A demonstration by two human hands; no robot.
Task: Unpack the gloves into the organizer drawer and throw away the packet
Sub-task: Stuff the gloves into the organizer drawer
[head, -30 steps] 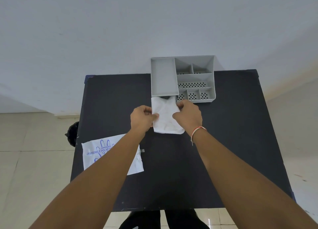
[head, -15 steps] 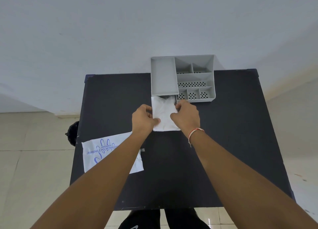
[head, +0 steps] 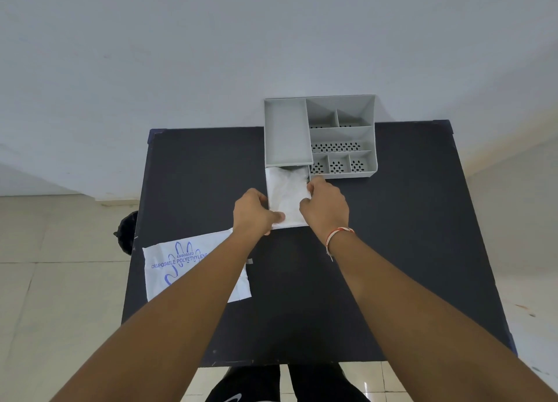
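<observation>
A grey organizer (head: pixel 341 136) stands at the far edge of the black table (head: pixel 407 250). Its drawer (head: pixel 290 226) is pulled out toward me, under the flat left section. A stack of white gloves (head: pixel 287 190) lies in the drawer. My left hand (head: pixel 253 213) grips the stack's near left corner, thumb on top. The fingers of my right hand (head: pixel 326 205) are curled on the stack's right edge. The empty white packet (head: pixel 181 265), printed in blue, lies flat at the table's left edge, partly under my left forearm.
The organizer's right half has several open perforated compartments (head: pixel 338 166). A dark object (head: pixel 126 232) sits on the tiled floor just left of the table. A white wall rises right behind the organizer.
Both hands have pushed the glove stack away from me, deeper into the drawer; its near edge now lines up with the drawer front. The packet has not moved.
</observation>
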